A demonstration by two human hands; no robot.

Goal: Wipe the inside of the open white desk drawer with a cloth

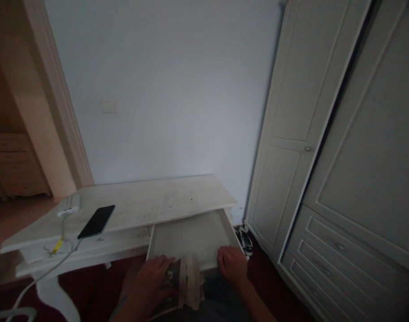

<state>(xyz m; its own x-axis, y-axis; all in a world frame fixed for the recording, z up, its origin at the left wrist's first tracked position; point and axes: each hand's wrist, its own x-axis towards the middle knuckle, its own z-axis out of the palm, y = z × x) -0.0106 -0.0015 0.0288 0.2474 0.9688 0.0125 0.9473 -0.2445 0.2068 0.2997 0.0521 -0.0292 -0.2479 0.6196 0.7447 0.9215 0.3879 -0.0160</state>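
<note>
A: Where's the patterned bundle?
B: At the front edge of the pulled-out drawer, left of the middle. Its pale strips run roughly front to back; I can't tell whether it touches the drawer.
A: Which hand is nearer?
B: The left hand. It grips the bundle from the left, fingers along the far side and thumb across the face. The right hand is well apart, curled tight over the drawer's front right corner.
A: Anything in the way?
B: The drawer's front panel stands between bundle and interior. Above, the front edge of the white tabletop overhangs the drawer's back.
A: And around?
B: A smartphone at the tabletop's front edge, a power strip near its left end, and shoes on the floor beyond the drawer's right side.
</note>
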